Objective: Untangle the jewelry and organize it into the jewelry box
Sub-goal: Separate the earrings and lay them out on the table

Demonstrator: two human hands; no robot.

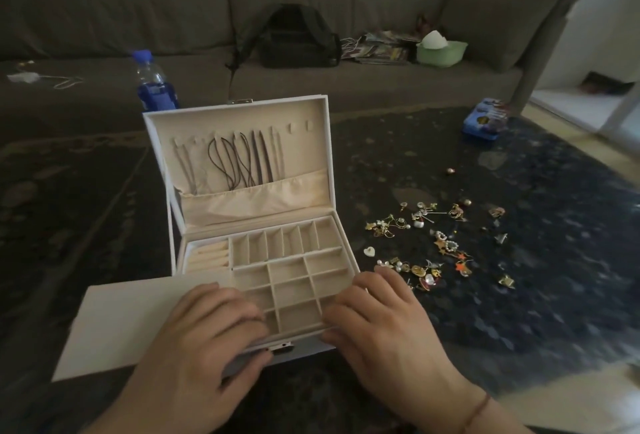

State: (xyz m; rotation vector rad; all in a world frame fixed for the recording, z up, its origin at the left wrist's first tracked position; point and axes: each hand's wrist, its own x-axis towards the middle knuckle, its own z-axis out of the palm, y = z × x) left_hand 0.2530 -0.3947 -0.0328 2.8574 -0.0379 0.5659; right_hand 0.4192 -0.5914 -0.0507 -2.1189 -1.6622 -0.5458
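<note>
A white jewelry box [341, 253] stands open on the dark table, its cream compartments bare. Several cords [239, 163] hang from hooks inside the raised lid above a fabric pocket. My left hand [207, 340] grips the box's front left corner, fingers curled over the rim, thumb near the metal clasp [280, 347]. My right hand [377, 322] grips the front right corner the same way. A scattered heap of jewelry [433, 246], gold pieces, pearls, stars and a white heart, lies on the table right of the box.
A white flat sheet or tray [114, 322] lies under the box's left side. A blue-capped water bottle [154, 85] stands behind the lid. A blue tin [485, 120] sits far right. Behind is a grey sofa with a black backpack [294, 38] and green bowl [441, 52].
</note>
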